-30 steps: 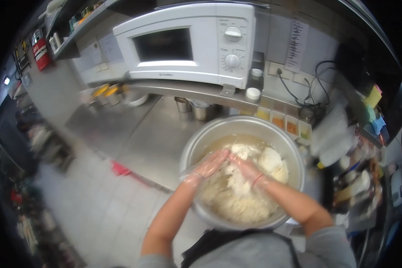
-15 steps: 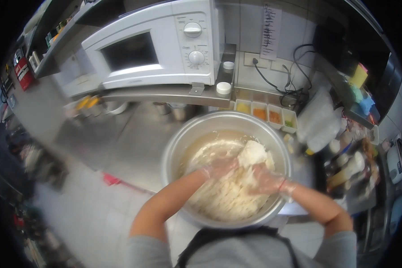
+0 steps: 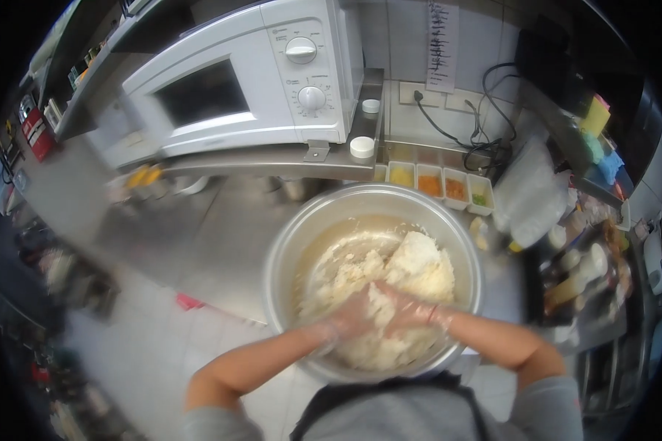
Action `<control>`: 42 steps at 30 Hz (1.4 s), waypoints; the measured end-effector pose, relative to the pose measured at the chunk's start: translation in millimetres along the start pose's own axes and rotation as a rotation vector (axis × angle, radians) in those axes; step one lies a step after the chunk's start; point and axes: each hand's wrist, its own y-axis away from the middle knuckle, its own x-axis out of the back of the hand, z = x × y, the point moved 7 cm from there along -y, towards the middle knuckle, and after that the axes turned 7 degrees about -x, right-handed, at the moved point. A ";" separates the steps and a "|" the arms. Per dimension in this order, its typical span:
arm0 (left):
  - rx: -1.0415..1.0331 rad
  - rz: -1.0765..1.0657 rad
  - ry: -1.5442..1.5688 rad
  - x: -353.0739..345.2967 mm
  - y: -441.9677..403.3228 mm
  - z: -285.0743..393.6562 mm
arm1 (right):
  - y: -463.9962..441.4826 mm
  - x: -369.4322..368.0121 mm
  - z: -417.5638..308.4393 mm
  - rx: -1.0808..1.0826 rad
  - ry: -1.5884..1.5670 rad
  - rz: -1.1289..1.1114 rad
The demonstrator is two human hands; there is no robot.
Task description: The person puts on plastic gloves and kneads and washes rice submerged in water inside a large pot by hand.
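Beyond the left hand (image 3: 353, 314) and right hand (image 3: 410, 307), a mound of white rice (image 3: 422, 259) blocked a straight push forward. The metal bowl's wall (image 3: 466, 264) ringed both, leaving passage upward over the rim. Leftward past it, a hand could cross the steel counter (image 3: 235, 246); farther ahead stood seasoning containers (image 3: 428, 182), with the microwave (image 3: 294, 81) ahead-left and a plastic bag (image 3: 531, 197) ahead-right.

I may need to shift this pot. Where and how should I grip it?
Probably by the pot rim, from its left and right sides together: it is wide and round, no handles show, and small white containers sit behind its far edge.
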 end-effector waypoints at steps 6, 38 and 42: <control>-0.163 0.216 0.151 31.2 13.5 14.3 | -9.6 16.1 12.9 -0.003 -0.186 0.131; -0.084 0.149 -0.213 75.4 0.5 9.6 | -54.8 114.5 28.5 0.196 0.772 0.292; -0.245 0.243 0.006 68.2 -9.0 35.0 | -14.1 102.6 -14.3 0.233 0.566 0.248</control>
